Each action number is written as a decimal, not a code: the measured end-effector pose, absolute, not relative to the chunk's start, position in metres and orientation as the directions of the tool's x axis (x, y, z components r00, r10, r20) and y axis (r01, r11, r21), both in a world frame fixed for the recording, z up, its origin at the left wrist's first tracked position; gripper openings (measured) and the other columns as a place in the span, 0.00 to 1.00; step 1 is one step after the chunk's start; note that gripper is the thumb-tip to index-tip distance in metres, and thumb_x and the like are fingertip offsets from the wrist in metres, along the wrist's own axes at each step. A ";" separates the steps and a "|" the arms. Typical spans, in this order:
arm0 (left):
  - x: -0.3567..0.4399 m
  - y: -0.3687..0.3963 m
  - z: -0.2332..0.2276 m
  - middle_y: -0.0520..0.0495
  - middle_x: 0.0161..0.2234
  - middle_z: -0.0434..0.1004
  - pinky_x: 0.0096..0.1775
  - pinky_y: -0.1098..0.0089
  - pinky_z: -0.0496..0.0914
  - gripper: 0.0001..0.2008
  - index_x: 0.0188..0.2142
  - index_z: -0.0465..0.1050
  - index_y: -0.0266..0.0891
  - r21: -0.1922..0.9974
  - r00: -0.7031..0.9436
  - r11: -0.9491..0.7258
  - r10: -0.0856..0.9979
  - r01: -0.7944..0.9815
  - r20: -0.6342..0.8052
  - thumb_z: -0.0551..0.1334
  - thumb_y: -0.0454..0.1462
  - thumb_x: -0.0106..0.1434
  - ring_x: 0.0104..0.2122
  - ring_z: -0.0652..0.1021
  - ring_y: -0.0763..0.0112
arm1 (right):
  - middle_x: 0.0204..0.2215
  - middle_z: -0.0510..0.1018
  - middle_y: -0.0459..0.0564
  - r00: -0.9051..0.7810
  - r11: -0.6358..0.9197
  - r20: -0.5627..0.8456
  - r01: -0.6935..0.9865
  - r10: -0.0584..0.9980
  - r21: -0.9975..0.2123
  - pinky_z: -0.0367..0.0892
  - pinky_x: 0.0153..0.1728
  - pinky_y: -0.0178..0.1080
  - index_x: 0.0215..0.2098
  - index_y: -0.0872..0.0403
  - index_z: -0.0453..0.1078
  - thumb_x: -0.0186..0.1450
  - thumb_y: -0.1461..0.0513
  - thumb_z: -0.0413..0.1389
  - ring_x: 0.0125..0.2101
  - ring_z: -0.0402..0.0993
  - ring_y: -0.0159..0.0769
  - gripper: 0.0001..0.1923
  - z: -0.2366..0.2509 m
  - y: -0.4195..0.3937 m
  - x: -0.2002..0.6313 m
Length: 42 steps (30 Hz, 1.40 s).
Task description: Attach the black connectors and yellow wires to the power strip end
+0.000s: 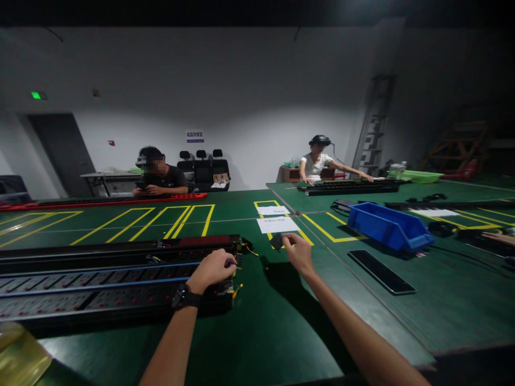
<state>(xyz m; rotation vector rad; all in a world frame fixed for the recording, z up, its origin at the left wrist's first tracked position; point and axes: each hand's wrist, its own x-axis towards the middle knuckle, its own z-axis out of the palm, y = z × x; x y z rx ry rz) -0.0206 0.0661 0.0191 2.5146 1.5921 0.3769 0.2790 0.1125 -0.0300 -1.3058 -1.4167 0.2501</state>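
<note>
Several long black power strips with rows of sockets (108, 280) lie side by side on the left of the green table. At their right end is my left hand (213, 269), a black watch on its wrist. Its fingers are closed around a small dark piece (230, 263) whose kind I cannot make out. My right hand (298, 251) is raised over the table, apart from the strips. Thumb and fingers pinch a small flat black piece (277, 241). Yellow wire ends (237, 291) stick out of the strip ends near my left hand.
A blue bin (388, 225) and a phone (381, 272) lie to the right. Paper labels (277, 224) rest on yellow-taped table outlines. Two people sit across the table, one working at a black strip (350, 186). A yellowish container (20, 354) stands at lower left; another person's hand shows far right.
</note>
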 end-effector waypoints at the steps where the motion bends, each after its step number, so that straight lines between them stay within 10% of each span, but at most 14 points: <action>1: -0.021 0.067 0.017 0.44 0.39 0.79 0.40 0.68 0.67 0.13 0.40 0.83 0.43 0.252 0.408 -0.428 0.904 0.868 0.128 0.59 0.42 0.64 0.39 0.78 0.63 | 0.35 0.85 0.54 0.326 0.298 0.528 0.549 0.784 -0.781 0.69 0.39 0.39 0.38 0.55 0.81 0.63 0.54 0.51 0.35 0.79 0.43 0.19 -0.032 0.118 0.292; 8: -0.018 0.069 0.013 0.44 0.35 0.79 0.35 0.69 0.63 0.12 0.32 0.78 0.39 0.224 0.379 -0.407 0.912 0.886 0.160 0.57 0.39 0.64 0.33 0.77 0.65 | 0.36 0.85 0.59 0.588 -0.008 0.318 0.483 0.744 -0.876 0.67 0.38 0.42 0.38 0.57 0.82 0.60 0.55 0.51 0.38 0.79 0.51 0.21 -0.053 0.136 0.344; 25: -0.030 0.067 0.030 0.48 0.31 0.79 0.33 0.73 0.62 0.07 0.33 0.74 0.38 0.384 0.297 -0.313 0.949 0.869 0.102 0.57 0.35 0.61 0.31 0.76 0.69 | 0.35 0.85 0.55 0.532 -0.001 0.302 0.495 0.791 -0.869 0.69 0.40 0.41 0.34 0.53 0.81 0.59 0.52 0.52 0.37 0.79 0.48 0.19 -0.065 0.145 0.346; 42: -0.020 0.057 0.029 0.44 0.40 0.83 0.42 0.68 0.68 0.16 0.35 0.82 0.42 0.201 0.369 -0.381 0.924 0.902 0.096 0.54 0.38 0.63 0.41 0.80 0.61 | 0.35 0.85 0.55 0.478 0.035 0.343 0.543 0.808 -0.839 0.70 0.40 0.42 0.33 0.52 0.81 0.61 0.56 0.52 0.38 0.80 0.48 0.16 -0.067 0.146 0.342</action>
